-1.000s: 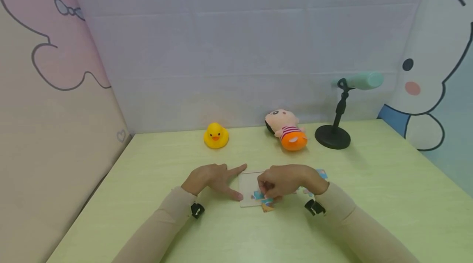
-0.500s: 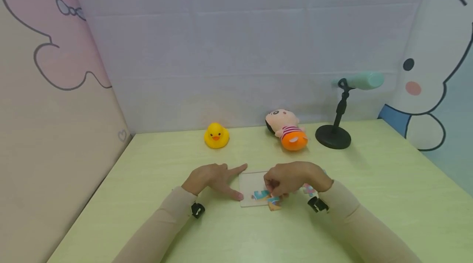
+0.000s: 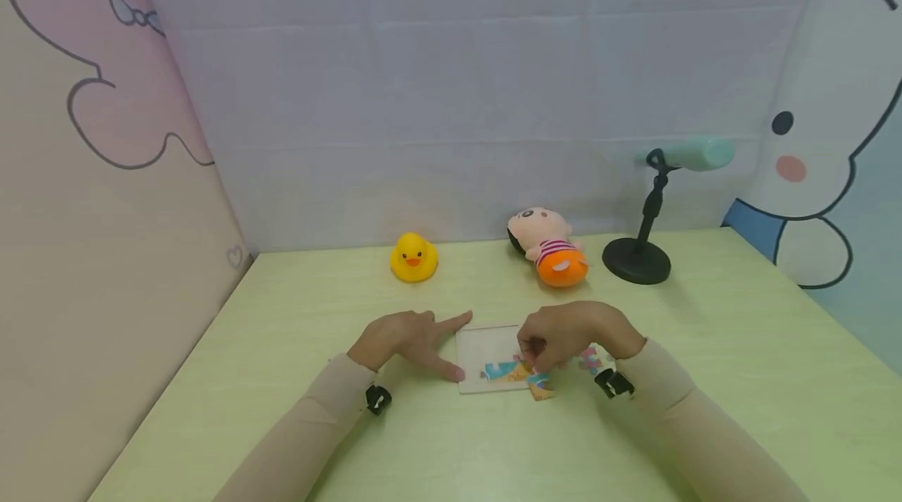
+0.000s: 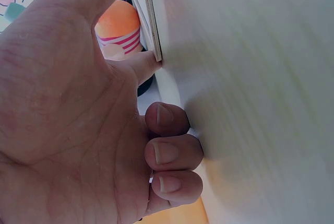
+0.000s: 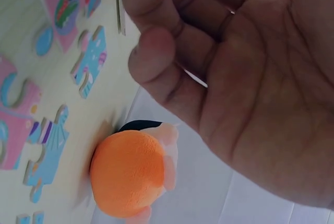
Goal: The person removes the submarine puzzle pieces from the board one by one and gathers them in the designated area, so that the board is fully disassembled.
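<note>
A pale puzzle board (image 3: 482, 341) lies on the table between my hands. My left hand (image 3: 409, 341) braces its left edge, index finger and thumb spread toward its two corners. Three other fingers (image 4: 172, 151) curl in against the tabletop in the left wrist view. My right hand (image 3: 567, 334) pinches a blue and sand-coloured puzzle piece (image 3: 541, 387) that overlaps the board's front edge. Its fingertips partly cover this piece. Beside it on the board sit a blue piece (image 3: 496, 371) and a sandy piece (image 3: 520, 371).
Loose pink and blue puzzle pieces (image 5: 49, 145) lie on the table right of the board, partly under my right hand. Along the back stand a yellow rubber duck (image 3: 413, 258), a plush doll (image 3: 550, 247) on its side and a black stand (image 3: 637, 259) bearing a mint-green cylinder (image 3: 698, 153).
My right hand has slid to the right with the pinched puzzle piece, uncovering the sandy piece on the board. The left hand has stayed in place.
</note>
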